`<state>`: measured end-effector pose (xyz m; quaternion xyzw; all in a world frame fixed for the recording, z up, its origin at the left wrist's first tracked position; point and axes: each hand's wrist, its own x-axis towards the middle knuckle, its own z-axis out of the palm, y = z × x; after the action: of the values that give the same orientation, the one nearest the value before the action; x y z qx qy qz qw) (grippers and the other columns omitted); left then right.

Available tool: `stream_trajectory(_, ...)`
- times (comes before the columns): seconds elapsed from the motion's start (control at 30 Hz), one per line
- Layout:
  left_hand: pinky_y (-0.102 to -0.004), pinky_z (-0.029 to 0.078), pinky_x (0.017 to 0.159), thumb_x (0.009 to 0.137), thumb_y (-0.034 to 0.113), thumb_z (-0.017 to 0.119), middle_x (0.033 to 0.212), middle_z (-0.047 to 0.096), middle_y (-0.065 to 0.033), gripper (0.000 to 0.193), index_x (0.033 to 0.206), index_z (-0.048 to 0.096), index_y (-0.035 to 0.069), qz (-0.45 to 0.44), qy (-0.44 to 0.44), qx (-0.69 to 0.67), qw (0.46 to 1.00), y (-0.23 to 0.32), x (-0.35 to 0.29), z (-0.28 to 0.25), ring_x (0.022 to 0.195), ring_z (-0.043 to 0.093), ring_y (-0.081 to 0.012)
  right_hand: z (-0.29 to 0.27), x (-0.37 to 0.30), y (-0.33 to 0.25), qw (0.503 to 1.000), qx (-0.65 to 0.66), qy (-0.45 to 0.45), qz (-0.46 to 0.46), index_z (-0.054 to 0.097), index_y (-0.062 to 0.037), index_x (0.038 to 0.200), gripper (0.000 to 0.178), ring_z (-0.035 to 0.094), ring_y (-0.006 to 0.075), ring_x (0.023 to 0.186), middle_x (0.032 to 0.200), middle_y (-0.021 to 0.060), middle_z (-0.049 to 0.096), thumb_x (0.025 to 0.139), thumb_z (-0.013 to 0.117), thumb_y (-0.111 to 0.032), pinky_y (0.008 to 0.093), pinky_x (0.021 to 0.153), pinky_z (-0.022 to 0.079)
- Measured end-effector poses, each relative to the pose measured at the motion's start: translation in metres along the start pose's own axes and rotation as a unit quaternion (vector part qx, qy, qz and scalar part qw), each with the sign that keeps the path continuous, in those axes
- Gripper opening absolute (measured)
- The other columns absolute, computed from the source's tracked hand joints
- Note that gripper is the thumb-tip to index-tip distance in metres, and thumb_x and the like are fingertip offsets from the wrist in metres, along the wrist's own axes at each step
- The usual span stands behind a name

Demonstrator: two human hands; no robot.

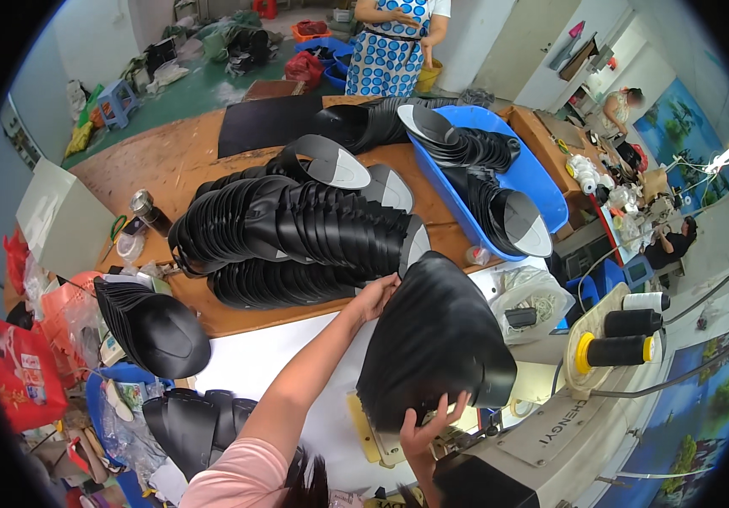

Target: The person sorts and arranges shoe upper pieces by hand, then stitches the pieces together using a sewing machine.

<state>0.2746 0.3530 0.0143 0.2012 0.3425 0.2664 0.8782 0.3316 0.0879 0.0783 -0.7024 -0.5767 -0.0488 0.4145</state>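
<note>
A bundle of black, leather-like shoe uppers (436, 339) is between my hands, tilted in front of the sewing machine. My left hand (379, 296) grips its upper left edge, its fingertips partly hidden behind the black material. Below, my right hand (430, 423) supports the lower edge with its fingers bent around it; the thumb side is partly covered. Just beyond my left hand, long rows of nested black uppers (296, 216) with grey linings lie on the brown table. The sewing machine (534, 432) stands close to my right hand.
A blue tub (542, 199) holds more black uppers. Thread cones (627, 350) stand at the right. Another black stack (161, 330) and a flask (148, 210) are left. A clear plastic bag (534, 296) lies beside the bundle. A person in a dotted apron (390, 51) stands beyond the table.
</note>
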Motion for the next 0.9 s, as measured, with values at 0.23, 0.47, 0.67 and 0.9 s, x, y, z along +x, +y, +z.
stream_trajectory(0.23,-0.0249,0.052,0.069,0.086,0.012,0.049,0.094,0.06,-0.0098,0.025,0.107,0.051,-0.002,-0.114,-0.247,-0.035,0.962,-0.005,0.041,-0.028,0.078,0.061,-0.0144,0.0,-0.037,0.011,1.0,0.006,0.01,-0.008,0.024,0.0025,0.126,0.06,0.018,0.0486,0.12,0.131,0.0342,0.013,0.071,0.047,-0.005,0.0535,0.098,0.015)
stream_trajectory(0.47,-0.0227,0.051,0.059,0.088,0.026,0.047,0.09,0.063,-0.0103,0.034,0.103,0.055,-0.004,-0.037,-0.168,-0.024,0.985,-0.026,0.017,-0.039,0.073,0.062,-0.0142,-0.001,-0.011,0.006,0.999,0.018,-0.044,-0.005,0.024,0.0049,0.127,0.061,0.016,0.0478,0.123,0.132,0.0335,0.011,0.073,0.05,-0.006,0.0532,0.099,0.013)
stream_trajectory(0.67,-0.0278,0.051,0.069,0.088,0.023,0.046,0.099,0.06,-0.0117,0.031,0.105,0.055,-0.002,-0.135,-0.316,-0.182,0.921,-0.065,0.062,-0.083,0.084,0.06,-0.0175,-0.003,-0.023,0.004,0.997,0.065,-0.018,0.03,0.022,0.0036,0.129,0.06,0.012,0.0456,0.125,0.135,0.0316,0.006,0.079,0.05,-0.016,0.051,0.1,0.014)
stream_trajectory(0.9,-0.0292,0.048,0.073,0.088,0.025,0.046,0.103,0.058,-0.0113,0.033,0.107,0.053,-0.001,-0.041,-0.232,-0.177,0.956,-0.082,0.018,-0.047,0.088,0.058,-0.0181,0.012,-0.018,-0.007,0.992,0.021,-0.121,0.004,0.028,-0.0064,0.127,0.077,0.008,0.0541,0.121,0.133,0.0322,0.005,0.068,0.07,-0.033,0.0644,0.092,0.015)
